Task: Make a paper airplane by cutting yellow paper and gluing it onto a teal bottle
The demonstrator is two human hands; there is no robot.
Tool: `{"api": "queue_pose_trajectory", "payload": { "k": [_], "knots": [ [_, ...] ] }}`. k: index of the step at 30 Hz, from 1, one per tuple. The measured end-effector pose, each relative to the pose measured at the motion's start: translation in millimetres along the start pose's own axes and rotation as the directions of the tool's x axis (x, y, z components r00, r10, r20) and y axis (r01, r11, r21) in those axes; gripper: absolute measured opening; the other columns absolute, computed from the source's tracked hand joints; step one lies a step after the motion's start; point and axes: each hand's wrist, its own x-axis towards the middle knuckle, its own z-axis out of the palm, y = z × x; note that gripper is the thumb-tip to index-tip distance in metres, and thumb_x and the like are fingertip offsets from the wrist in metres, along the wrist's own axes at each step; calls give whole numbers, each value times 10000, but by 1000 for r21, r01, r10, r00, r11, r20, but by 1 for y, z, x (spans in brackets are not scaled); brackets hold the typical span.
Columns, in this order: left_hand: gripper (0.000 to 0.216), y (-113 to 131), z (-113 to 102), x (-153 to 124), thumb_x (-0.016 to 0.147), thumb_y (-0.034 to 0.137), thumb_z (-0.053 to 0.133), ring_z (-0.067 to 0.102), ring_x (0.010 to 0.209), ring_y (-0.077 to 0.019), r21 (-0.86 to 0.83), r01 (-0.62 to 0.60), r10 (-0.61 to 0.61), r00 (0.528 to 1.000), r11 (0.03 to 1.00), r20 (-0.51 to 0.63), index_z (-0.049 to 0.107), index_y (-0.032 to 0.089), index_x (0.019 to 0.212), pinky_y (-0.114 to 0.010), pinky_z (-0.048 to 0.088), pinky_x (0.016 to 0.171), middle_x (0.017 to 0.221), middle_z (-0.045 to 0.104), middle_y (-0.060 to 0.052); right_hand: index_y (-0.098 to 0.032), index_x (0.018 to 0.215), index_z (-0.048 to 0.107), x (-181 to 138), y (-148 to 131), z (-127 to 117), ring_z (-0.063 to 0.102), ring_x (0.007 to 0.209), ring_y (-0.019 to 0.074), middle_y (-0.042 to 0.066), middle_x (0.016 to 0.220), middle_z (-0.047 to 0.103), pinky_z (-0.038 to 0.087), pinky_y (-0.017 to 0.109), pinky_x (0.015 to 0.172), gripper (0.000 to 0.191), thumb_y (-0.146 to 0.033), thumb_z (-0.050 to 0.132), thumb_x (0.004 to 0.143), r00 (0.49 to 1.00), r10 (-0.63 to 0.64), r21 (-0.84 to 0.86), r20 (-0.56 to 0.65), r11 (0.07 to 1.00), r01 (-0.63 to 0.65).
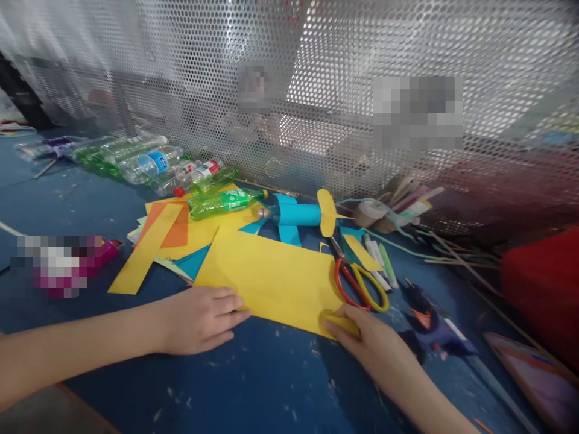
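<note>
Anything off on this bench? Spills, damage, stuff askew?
Nothing serious. Pale flecks dot the blue tabletop; scraps or marks, can't tell. A yellow strip lies askew over the orange paper, sticking out past the paper pile. No tear visible in the yellow sheet.

Craft workspace, with coloured paper (271, 274), scissors (345, 263) and glue gun (446, 336).

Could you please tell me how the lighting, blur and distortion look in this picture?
In the head view, bright glare breaks up the perforated metal screen; in that same view, shadows on the yellow paper sheet are soft, the glue gun at right looks blurred and stretched, and pixelated blocks cover parts of the screen and much of a pink object at left.
</note>
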Motion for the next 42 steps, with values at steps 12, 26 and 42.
{"api": "queue_pose_trajectory", "payload": {
  "k": [12,26,42],
  "knots": [
    [455,-3,-2,8,928,291,423,493,1068,-253,-67,37,-30,995,997,99,422,152,1360,-371,383,962,1139,589,-116,-249,824,501,-1,0,-1,660,697,234,36,816,683,459,291,589,235,-481,513,789,997,1,78,-74,997,5],
    [481,-4,0,19,907,380,439,470,945,-255,-123,66,-49,990,990,130,430,211,1357,-384,381,884,1018,559,-109,-303,1111,644,-16,-29,-7,553,988,247,79,1036,621,397,416,883,261,-295,526,878,691,-619,-387,-373,781,490],
    [453,-4,5,17,912,405,427,478,889,-249,-119,75,-68,996,990,62,479,212,1319,-372,412,807,982,552,-114,-372,1159,625,-17,-52,17,535,1112,215,22,1089,652,231,474,1072,297,-433,500,897,700,-658,-374,-277,745,552]
  ]
}}
